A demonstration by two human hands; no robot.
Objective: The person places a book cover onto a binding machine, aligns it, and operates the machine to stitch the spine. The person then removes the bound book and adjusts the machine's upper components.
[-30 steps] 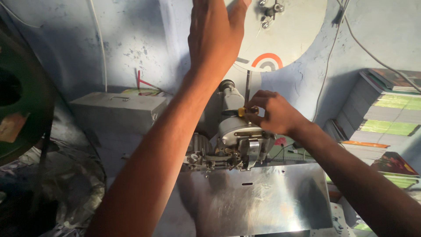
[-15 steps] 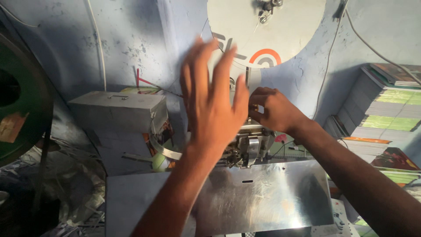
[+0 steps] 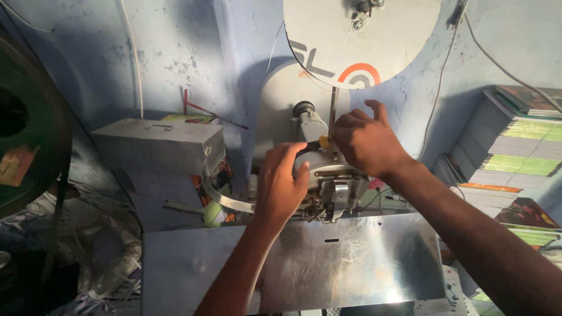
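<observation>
1. Head view looks down on a small grey stitching machine [image 3: 328, 175] standing behind a shiny sheet-metal table [image 3: 351, 263] and against a blue wall.
2. The left hand [image 3: 280, 186] rests on the left side of the machine's rounded head, its fingers [image 3: 287, 153] loosely curled over the housing, touching it rather than gripping anything loose.
3. The right hand [image 3: 366, 143] is at the top of the machine head, fingers pinched narrowly around a small yellow knob [image 3: 323, 142] just beside a thin upright metal rod [image 3: 332, 111]. How firmly the knob is held cannot be told.
4. The rod rises to a large pale round disc [image 3: 363, 35] bearing a red arc mark, mounted above the machine.
5. A curved metal band [image 3: 225, 199] sweeps out from the machine's left side, near the left wrist.
6. A grey metal box [image 3: 158, 146] sits to the left of the machine, with a thin red rod [image 3: 202, 108] lying on top of it.
7. Stacks of printed booklets [image 3: 515, 140] stand on the right, well apart from the hands.
8. A dark green wheel [image 3: 29, 117] fills the far left edge.
</observation>
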